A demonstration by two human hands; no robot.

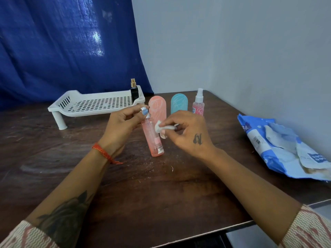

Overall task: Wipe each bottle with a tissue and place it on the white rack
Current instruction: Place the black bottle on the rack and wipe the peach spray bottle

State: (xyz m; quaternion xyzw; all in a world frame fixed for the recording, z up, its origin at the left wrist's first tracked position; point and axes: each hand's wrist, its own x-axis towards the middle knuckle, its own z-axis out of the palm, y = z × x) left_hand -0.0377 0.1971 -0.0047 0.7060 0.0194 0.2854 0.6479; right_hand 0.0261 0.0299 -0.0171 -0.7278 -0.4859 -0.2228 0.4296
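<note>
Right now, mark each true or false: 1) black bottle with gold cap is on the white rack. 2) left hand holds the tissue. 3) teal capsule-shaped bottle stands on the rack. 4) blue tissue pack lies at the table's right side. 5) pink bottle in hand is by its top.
1. True: the black bottle with gold cap stands at the right end of the white perforated plastic rack.
2. False: the right hand pinches the white tissue; the left hand holds a bottle.
3. False: the teal capsule-shaped bottle stands on the dark wooden table, right of the rack.
4. True: the blue tissue pack lies there.
5. True: the left hand grips the clear pink spray bottle near its top.
</note>
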